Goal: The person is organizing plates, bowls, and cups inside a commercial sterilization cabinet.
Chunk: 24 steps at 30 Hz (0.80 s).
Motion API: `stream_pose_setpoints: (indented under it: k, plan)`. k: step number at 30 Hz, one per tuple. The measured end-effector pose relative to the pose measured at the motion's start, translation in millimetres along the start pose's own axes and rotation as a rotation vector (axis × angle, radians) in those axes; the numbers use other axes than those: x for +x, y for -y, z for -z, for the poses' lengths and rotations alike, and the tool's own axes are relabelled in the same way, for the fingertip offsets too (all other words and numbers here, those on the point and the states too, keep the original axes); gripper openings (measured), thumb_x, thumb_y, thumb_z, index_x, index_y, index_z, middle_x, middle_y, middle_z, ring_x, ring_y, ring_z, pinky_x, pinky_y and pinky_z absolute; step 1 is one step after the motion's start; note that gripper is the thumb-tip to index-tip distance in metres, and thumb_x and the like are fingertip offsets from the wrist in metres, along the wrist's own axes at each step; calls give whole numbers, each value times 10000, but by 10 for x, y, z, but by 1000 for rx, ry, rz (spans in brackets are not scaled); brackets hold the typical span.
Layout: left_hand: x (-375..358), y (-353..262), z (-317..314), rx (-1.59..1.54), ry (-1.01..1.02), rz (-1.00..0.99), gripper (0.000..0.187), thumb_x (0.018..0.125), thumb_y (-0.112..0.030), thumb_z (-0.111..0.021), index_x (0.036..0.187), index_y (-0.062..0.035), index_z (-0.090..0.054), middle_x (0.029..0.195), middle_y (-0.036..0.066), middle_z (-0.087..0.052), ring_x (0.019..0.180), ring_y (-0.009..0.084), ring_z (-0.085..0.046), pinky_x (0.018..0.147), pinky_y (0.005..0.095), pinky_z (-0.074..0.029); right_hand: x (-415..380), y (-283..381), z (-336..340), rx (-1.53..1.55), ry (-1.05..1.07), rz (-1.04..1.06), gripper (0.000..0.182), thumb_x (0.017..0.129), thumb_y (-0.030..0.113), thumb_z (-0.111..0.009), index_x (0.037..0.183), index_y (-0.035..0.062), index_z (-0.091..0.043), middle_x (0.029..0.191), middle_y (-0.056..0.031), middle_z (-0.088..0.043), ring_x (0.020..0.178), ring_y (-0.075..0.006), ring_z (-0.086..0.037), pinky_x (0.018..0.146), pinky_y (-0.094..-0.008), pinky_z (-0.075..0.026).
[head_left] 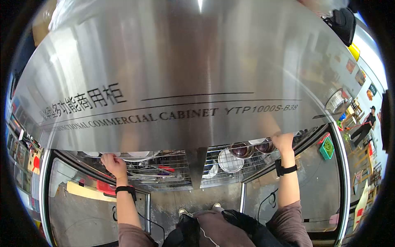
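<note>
A stainless steel commercial cabinet (177, 61) stands right in front of me, its glass doors swung open on both sides. My left hand (114, 164) has its fingers curled over the left part of a wire rack (181, 166) inside. At the rack's right part, my right hand (283, 142) is closed, with its fingertips partly hidden. White bowls (138, 154) and long metal utensils (152, 171) rest on the left side. To the right are dark red bowls (242, 150) and a white round colander-like basket (230, 161).
The left glass door (82, 210) and right glass door (302, 197) flank my arms. A green basket (327, 149) is on the floor beyond the right door. Farther right, a person in dark clothes (365, 127) stands near wooden chairs.
</note>
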State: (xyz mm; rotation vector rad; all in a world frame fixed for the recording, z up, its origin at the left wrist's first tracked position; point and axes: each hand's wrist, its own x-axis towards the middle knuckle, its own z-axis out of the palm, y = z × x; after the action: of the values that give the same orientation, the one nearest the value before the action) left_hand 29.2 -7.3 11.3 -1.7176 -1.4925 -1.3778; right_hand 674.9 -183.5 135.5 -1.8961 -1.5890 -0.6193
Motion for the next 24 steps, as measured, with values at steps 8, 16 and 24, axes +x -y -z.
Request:
stream_pose_setpoints:
  k: [8, 16, 24]
  plan:
    - [-21, 87, -30, -94, -43, -51, 132, 689, 26, -538, 812, -22, -539, 851, 178, -518, 910, 426, -517, 810, 539, -432, 571, 1342, -28, -14, 543, 41, 412, 811, 96, -711, 1218, 34, -701, 1218, -209, -689, 1172, -411, -626, 1004, -506, -496]
    - [-16, 133, 32, -163, -3, -64, 148, 706, 45, -559, 837, -23, -560, 854, 177, -542, 892, 429, -525, 791, 517, -441, 659, 1278, -598, 61, 172, 161, 412, 812, 98, -717, 1218, 35, -695, 1236, -216, -676, 1188, -415, -611, 1023, -511, -482]
    - [16, 136, 69, -217, -9, -71, 175, 676, 58, -571, 827, -30, -573, 834, 171, -527, 858, 414, -521, 762, 509, -451, 564, 1414, -715, 123, 108, 198, 412, 813, 100, -724, 1219, 36, -690, 1254, -223, -662, 1203, -419, -595, 1043, -515, -467]
